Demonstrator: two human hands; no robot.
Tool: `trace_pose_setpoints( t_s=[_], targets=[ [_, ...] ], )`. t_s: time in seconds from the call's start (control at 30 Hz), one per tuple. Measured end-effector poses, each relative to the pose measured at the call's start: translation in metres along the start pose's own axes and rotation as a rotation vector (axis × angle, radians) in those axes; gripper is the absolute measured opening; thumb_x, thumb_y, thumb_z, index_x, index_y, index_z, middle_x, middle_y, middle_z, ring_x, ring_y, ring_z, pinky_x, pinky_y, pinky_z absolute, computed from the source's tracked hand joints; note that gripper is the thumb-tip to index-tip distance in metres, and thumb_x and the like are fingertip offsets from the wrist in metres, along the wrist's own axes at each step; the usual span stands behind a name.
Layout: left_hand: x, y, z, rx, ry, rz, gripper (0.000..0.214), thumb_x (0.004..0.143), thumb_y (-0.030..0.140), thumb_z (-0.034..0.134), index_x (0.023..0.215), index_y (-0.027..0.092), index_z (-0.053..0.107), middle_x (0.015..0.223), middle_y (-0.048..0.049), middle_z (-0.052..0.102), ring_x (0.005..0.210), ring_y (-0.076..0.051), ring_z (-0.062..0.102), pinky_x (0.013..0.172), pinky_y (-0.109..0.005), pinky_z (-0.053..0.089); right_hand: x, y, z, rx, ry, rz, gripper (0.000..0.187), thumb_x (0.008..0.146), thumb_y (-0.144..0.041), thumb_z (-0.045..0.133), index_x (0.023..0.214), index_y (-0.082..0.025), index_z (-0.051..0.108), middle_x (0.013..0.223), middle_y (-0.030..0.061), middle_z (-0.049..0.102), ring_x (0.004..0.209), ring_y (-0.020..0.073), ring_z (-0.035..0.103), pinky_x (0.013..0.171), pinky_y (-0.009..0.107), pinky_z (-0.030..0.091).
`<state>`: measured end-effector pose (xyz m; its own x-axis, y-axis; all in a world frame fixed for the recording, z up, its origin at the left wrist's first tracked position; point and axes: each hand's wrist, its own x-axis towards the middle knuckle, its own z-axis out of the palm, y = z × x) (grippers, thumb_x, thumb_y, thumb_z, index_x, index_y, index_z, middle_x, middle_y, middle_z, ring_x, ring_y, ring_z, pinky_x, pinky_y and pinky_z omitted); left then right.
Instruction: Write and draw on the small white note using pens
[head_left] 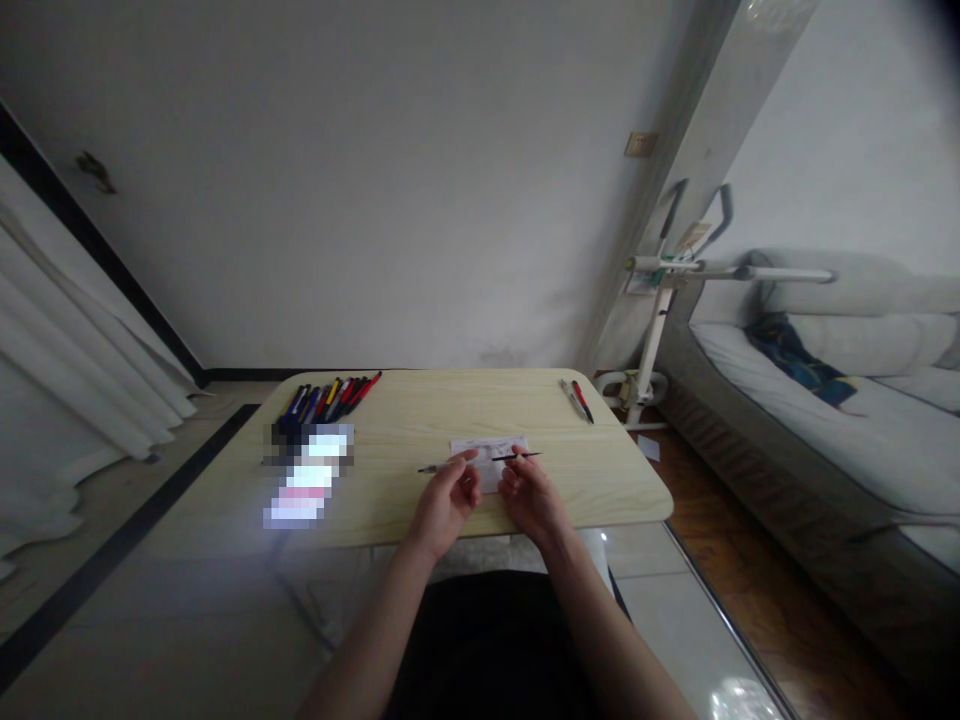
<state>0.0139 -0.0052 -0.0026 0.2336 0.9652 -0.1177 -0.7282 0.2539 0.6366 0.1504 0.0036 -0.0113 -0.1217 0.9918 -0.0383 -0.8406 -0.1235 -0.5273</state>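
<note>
Over the middle of the table's near side, my left hand (448, 500) is closed, fingertips pinching a slim greyish pen (430, 469) whose dark end points left. Close by on the right, my right hand (534, 500) pinches a thin dark pen-like stick (506, 457), held nearly level, its narrow end to the right. Whether that stick is a whole pen or a refill is too small to tell. Beneath and behind both hands lies a white printed paper (489, 480), partly covered by them. The two held pieces are apart.
The light wooden table (465, 400) carries a row of several pens (330, 398) at back left and two pens (576, 400) at back right. A lit, blurred-out screen (307, 485) lies left. A white exercise frame (651, 340) and a sofa (810, 400) stand right.
</note>
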Motion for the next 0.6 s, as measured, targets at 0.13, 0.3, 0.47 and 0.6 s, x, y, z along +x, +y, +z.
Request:
trace_pose_setpoints(
  t_s=[0.13, 0.3, 0.47, 0.6],
  targets=[
    [0.0001, -0.0006, -0.0003, -0.002, 0.003, 0.003, 0.030, 0.071, 0.029, 0.059, 0.097, 0.015, 0.057, 0.065, 0.0002, 0.052, 0.051, -0.007, 0.046, 0.048, -0.021, 0.035, -0.0002, -0.0003, -0.0007, 0.002, 0.003, 0.009, 0.020, 0.066, -0.014, 0.064, 0.084, -0.018, 0.059, 0.060, -0.0053, 0.052, 0.046, 0.0037, 0.041, 0.042, 0.014, 0.035],
    [-0.0004, 0.0000, 0.0009, 0.003, 0.006, -0.003, 0.028, 0.070, 0.030, 0.059, 0.094, 0.015, 0.058, 0.064, 0.0000, 0.052, 0.050, -0.007, 0.046, 0.048, -0.021, 0.035, -0.0004, -0.0007, 0.0005, -0.025, 0.016, -0.001, 0.020, 0.065, -0.015, 0.064, 0.084, -0.019, 0.059, 0.060, -0.0053, 0.051, 0.045, 0.0044, 0.041, 0.041, 0.016, 0.035],
    [-0.0006, -0.0001, 0.0014, -0.013, 0.017, -0.010, 0.025, 0.070, 0.029, 0.059, 0.091, 0.014, 0.058, 0.065, -0.0007, 0.053, 0.051, -0.007, 0.047, 0.048, -0.021, 0.035, 0.0004, 0.0002, -0.0005, -0.008, 0.026, 0.004, 0.020, 0.065, -0.014, 0.064, 0.083, -0.020, 0.059, 0.061, -0.0049, 0.053, 0.046, 0.0045, 0.042, 0.041, 0.016, 0.036],
    [0.0000, -0.0010, 0.0000, -0.014, 0.008, -0.001, 0.025, 0.071, 0.028, 0.058, 0.091, 0.014, 0.058, 0.066, -0.0012, 0.053, 0.051, -0.007, 0.047, 0.048, -0.021, 0.035, -0.0001, 0.0003, -0.0015, -0.005, 0.022, 0.008, 0.019, 0.066, -0.014, 0.064, 0.084, -0.020, 0.059, 0.057, -0.0052, 0.052, 0.046, 0.0050, 0.043, 0.041, 0.015, 0.037]
  ],
)
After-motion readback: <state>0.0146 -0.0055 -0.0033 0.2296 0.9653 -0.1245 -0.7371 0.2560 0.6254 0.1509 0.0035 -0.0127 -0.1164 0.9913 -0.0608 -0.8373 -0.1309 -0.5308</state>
